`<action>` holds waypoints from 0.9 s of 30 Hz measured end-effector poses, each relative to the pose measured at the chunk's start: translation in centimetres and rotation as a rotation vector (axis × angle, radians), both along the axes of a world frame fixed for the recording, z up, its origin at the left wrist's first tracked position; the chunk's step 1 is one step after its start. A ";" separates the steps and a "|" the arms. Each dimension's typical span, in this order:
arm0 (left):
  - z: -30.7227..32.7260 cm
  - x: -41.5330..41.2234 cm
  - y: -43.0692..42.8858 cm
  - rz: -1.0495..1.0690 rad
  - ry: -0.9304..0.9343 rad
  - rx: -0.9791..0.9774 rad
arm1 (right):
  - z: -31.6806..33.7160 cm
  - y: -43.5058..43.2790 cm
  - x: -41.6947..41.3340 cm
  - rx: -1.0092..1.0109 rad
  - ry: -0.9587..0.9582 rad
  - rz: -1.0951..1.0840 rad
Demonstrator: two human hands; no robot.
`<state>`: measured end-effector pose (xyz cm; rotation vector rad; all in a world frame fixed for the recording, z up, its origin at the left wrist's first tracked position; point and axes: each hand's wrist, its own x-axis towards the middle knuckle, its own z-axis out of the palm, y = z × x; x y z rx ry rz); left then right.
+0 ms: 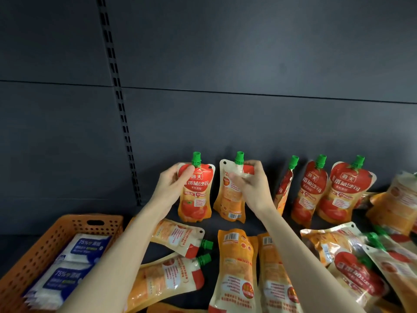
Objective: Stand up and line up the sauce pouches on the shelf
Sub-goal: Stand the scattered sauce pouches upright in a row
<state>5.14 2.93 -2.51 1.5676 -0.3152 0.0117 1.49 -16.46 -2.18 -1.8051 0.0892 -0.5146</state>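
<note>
Work looks partway along: the left hand [173,184] curls round the top of a front-facing pouch [195,199], and the right hand [250,184] grips the shoulder of the neighbouring pouch [228,199]. Both pouches are upright near the back of the shelf [209,224]. The neighbouring pouch shows its barcode side, so I'd say the next move is to turn it label-out and square the pair with the three standing pouches [309,190] further right, one of which sits edge-on. Many flat pouches [234,267] lie in front, not yet raised. At the left, an orange basket [45,240] holds white-and-blue wipe packs [83,247] and no sauce.
</note>
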 end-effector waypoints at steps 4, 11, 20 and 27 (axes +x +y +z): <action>-1.7 -0.3 0.4 -0.044 0.064 0.151 | -1.5 -0.4 -0.5 0.047 0.084 0.058; -2.4 0.0 0.6 0.031 -0.015 0.173 | -1.7 -0.8 -0.2 0.072 0.129 0.165; -3.4 0.6 1.0 0.044 -0.010 0.296 | -2.9 -0.8 0.2 -0.042 0.157 0.146; -3.5 0.6 1.3 0.021 -0.014 0.314 | -3.9 0.4 -0.5 -0.080 0.144 0.067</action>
